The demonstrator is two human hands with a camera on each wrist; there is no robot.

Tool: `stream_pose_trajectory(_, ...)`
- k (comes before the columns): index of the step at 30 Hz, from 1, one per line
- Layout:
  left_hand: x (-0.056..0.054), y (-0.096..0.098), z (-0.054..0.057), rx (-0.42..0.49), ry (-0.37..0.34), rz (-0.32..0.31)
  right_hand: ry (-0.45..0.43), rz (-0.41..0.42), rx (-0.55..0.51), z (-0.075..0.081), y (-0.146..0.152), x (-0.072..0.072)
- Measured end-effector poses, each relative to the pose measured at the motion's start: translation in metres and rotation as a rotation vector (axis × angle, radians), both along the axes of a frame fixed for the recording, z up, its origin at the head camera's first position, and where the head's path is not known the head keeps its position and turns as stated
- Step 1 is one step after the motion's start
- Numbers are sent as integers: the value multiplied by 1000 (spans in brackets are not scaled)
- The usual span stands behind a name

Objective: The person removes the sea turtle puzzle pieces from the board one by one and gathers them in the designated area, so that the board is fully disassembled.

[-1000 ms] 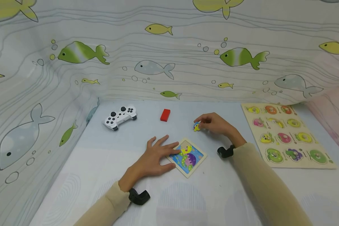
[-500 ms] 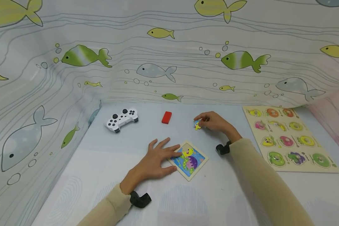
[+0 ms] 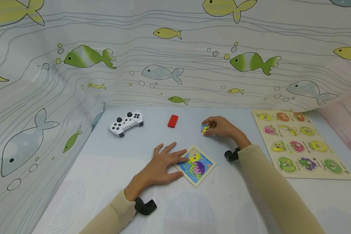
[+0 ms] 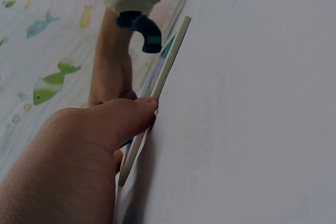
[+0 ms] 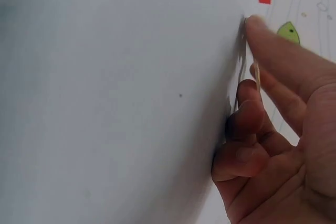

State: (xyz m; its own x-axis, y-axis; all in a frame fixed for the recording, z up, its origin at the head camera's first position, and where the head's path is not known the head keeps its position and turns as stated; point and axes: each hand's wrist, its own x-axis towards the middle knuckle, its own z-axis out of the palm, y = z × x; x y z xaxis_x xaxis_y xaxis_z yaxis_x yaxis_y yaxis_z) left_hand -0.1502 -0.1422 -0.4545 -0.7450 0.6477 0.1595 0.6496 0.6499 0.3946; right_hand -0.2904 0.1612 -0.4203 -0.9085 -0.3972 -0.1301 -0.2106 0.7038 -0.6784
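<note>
A small square jigsaw puzzle (image 3: 198, 168) in a pale wooden frame lies turned cornerwise on the table, showing a yellow-green creature with a purple shell. Its upper corner has a bare, piece-shaped gap. My left hand (image 3: 161, 166) rests with spread fingers over the puzzle's left side; in the left wrist view the thumb (image 4: 128, 119) lies against the frame's edge. Beyond the puzzle, my right hand (image 3: 222, 127) pinches a small blue and yellow puzzle piece (image 3: 205, 129) between thumb and fingers. The right wrist view shows that piece (image 5: 258, 77) edge-on, close over the table.
A white game controller (image 3: 126, 123) lies at the back left, with a red block (image 3: 173, 121) to its right. On the right is a wooden fruit puzzle board (image 3: 301, 144) with knobbed pieces. Fish-printed cloth (image 3: 199, 39) rises behind and at the sides.
The puzzle piece has turned a little in my right fingers, which have shifted their pinch. My left hand stays on the puzzle. The head view has tilted slightly.
</note>
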Motion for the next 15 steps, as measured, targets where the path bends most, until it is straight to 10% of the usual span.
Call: stream_pose_trajectory(15, 2, 1, 2, 13, 9, -6, 100, 42, 135, 3, -7, -8)
